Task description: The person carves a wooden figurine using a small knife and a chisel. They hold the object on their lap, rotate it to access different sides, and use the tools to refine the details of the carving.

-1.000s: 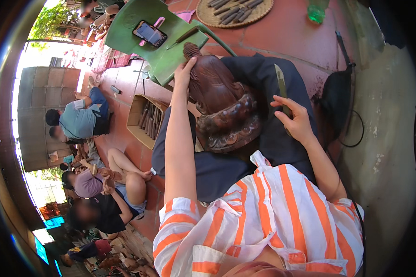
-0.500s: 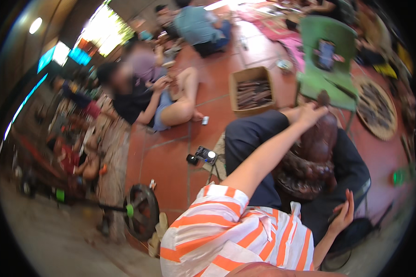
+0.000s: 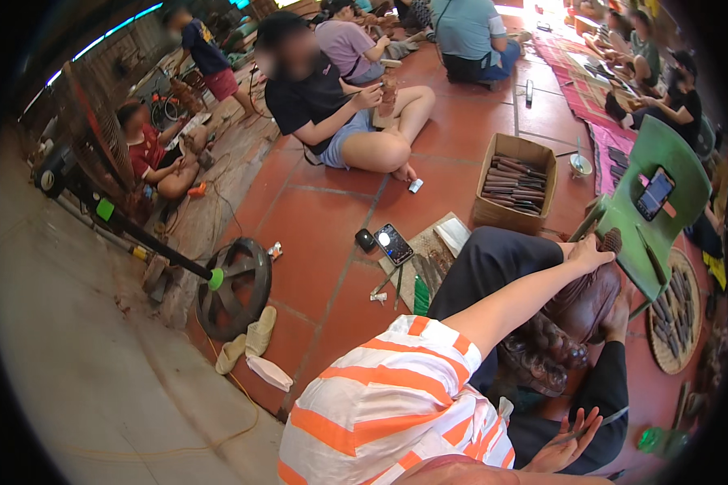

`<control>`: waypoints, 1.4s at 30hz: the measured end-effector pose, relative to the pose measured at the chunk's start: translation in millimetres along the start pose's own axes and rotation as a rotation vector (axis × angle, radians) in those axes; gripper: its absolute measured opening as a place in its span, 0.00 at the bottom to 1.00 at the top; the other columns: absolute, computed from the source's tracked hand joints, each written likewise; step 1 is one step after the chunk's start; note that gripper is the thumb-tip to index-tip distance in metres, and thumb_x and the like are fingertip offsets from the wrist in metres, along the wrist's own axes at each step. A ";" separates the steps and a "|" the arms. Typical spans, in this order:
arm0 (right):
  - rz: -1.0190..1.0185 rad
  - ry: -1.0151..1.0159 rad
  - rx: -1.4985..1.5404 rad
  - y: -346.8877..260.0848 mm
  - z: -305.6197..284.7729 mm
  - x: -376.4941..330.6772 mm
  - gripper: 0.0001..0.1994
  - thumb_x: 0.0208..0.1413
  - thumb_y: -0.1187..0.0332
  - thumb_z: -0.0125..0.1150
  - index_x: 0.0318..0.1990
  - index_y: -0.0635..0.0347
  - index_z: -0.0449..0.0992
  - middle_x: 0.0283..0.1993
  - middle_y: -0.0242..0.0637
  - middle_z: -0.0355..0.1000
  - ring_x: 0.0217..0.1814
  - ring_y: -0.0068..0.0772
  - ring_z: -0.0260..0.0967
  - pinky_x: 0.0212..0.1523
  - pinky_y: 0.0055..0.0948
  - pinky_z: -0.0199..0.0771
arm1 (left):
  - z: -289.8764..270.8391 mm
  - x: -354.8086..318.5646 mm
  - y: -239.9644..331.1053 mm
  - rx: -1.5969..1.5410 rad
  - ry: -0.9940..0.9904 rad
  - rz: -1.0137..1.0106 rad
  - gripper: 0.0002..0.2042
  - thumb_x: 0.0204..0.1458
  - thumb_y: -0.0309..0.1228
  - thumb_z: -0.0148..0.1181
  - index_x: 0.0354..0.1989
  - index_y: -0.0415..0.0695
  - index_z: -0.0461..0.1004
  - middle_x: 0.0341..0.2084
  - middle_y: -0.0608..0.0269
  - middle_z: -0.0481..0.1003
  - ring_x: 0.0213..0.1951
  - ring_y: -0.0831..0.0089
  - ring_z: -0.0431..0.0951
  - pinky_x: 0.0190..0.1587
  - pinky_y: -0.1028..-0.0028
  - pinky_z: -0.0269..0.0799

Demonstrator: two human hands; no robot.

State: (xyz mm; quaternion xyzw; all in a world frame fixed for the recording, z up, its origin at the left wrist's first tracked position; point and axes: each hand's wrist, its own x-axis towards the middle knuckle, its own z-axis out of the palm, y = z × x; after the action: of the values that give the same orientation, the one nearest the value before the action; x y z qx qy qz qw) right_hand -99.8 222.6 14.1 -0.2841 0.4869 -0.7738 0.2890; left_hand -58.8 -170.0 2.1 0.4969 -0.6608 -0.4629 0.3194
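Observation:
A dark brown carved wooden piece [image 3: 570, 311] lies on my lap over dark trousers [image 3: 493, 259]. My left hand [image 3: 588, 254] reaches out from an orange-and-white striped sleeve [image 3: 396, 380] and grips the top end of the carving. My right hand [image 3: 570, 440] is low at the bottom right, palm up with its fingers loosely curled around a thin carving tool [image 3: 603, 420]. Part of that hand is hidden by my body.
A green plastic chair [image 3: 647, 234] holding a phone [image 3: 653, 194] stands just beyond the carving. On the tiled floor are a cardboard box of tools [image 3: 516, 182], another phone [image 3: 394, 243], loose tools [image 3: 425, 271], a round woven tray [image 3: 675, 319], a fan base [image 3: 234, 287] and slippers [image 3: 251, 339]. Several people sit on the floor further back.
The view has swung to the left, bringing the floor, the fan and the seated people into sight. My left hand stays on the carving's top and my right hand keeps its tool.

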 end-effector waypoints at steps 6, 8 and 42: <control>0.029 0.093 -0.455 14.1 -10.8 13.0 0.24 0.64 0.54 0.45 0.61 0.61 0.65 0.46 0.39 0.71 0.48 0.27 0.68 0.49 0.22 0.67 | -4.0 -8.8 -10.8 0.031 -0.008 -0.108 0.36 0.36 0.54 0.63 0.46 0.34 0.69 0.42 0.39 0.74 0.47 0.50 0.75 0.51 0.61 0.68; 0.032 0.227 -0.533 20.9 -29.7 23.2 0.24 0.65 0.52 0.45 0.59 0.61 0.68 0.39 0.37 0.74 0.43 0.25 0.69 0.47 0.20 0.67 | 6.6 9.7 38.2 0.082 -0.126 0.010 0.39 0.32 0.55 0.65 0.45 0.30 0.70 0.43 0.39 0.74 0.47 0.50 0.76 0.51 0.62 0.70; 0.785 0.138 -0.178 43.2 23.2 28.7 0.21 0.66 0.53 0.42 0.36 0.63 0.73 0.37 0.35 0.71 0.51 0.40 0.72 0.15 0.17 0.63 | 3.6 55.1 21.1 -0.293 -0.579 -0.335 0.17 0.45 0.36 0.68 0.36 0.34 0.76 0.25 0.57 0.78 0.22 0.68 0.78 0.27 0.72 0.77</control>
State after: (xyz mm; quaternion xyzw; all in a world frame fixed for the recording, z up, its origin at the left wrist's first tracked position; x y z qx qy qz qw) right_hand -94.9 172.7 -12.5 -0.0480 0.6418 -0.5768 0.5031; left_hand -86.2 -219.8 18.3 0.3955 -0.5598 -0.7203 0.1065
